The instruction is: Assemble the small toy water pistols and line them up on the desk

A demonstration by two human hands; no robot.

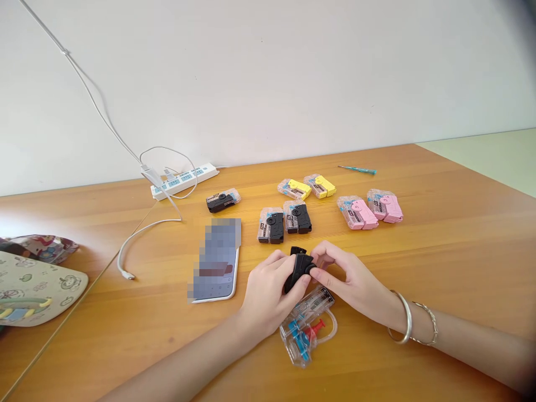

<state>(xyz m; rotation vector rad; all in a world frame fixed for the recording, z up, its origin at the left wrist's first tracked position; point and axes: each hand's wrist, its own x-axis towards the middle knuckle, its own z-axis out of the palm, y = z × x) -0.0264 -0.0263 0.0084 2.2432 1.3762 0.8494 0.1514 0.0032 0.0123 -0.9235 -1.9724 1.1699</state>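
Note:
My left hand [274, 285] is wrapped round a black plastic casing piece [299, 269] with a round boss on its side. Thumb and fingers of my right hand [345, 276] pinch the same piece at its right edge. Just below my hands lies a clear plastic toy body [296, 350] with blue and red inner parts and a bent clear tube [333, 326], its upper end partly under my left hand. Beyond my hands, two small folded toys with black and clear casings, the left one [271, 225] and the right one [298, 216], lie side by side.
Two yellow toys [322, 186], two pink toys [358, 213] and another black toy [221, 201] lie farther back. A teal screwdriver [358, 170] is near the wall. Leftward are a phone [218, 259], a white power strip [186, 181], a loose cable [125, 245] and a patterned bag [42, 285].

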